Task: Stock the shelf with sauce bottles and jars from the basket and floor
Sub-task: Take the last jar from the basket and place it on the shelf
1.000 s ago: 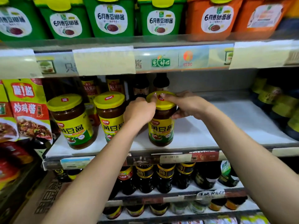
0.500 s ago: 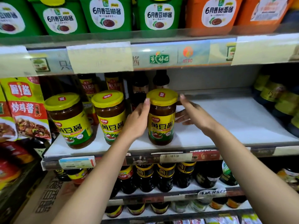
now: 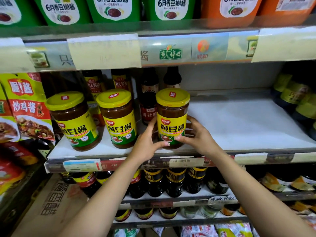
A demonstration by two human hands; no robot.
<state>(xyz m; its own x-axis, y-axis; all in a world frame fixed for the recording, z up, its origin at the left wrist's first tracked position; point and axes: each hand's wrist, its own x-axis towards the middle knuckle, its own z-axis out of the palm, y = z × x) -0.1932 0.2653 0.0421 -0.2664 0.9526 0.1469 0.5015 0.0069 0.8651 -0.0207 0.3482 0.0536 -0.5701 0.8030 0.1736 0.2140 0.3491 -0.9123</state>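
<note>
- On the shelf [image 3: 239,124], near its front edge: the yellow-lidded jar [image 3: 171,120] is standing upright, just right of the neighbouring jar [image 3: 118,117].
- The left hand [image 3: 147,144] and right hand [image 3: 200,135] are both clasping its lower body, having dropped from the lid.
- Placement is looking nearly done, with the label facing out.

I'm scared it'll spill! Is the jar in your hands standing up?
Upright: the jar sits on its base on the shelf, lid up.
</note>
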